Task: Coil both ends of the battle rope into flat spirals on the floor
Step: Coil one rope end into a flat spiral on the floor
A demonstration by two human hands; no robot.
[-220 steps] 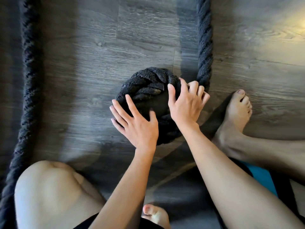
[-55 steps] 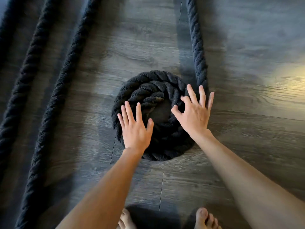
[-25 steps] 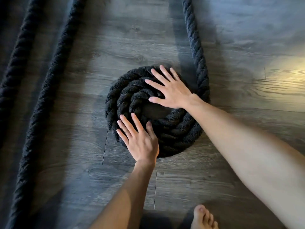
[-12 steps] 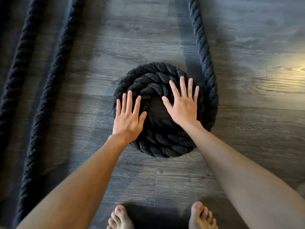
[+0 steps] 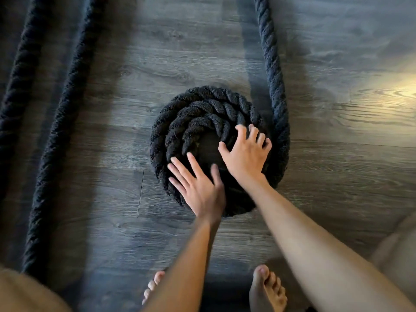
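Left hand (image 5: pixel 200 192) slid nearer on rope coil (image 5: pixel 202 102); right hand (image 5: pixel 245 158) presses it.

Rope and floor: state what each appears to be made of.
Battle rope: thick twisted strands with a fuzzy, matte black surface, likely synthetic fibre, though the exact type is unclear.
Floor: grey planks with wood grain, seams and a soft sheen where light falls, probably laminate or vinyl, possibly real wood.

Rope coil (image 5: pixel 202 113) on wood floor (image 5: pixel 337 176)
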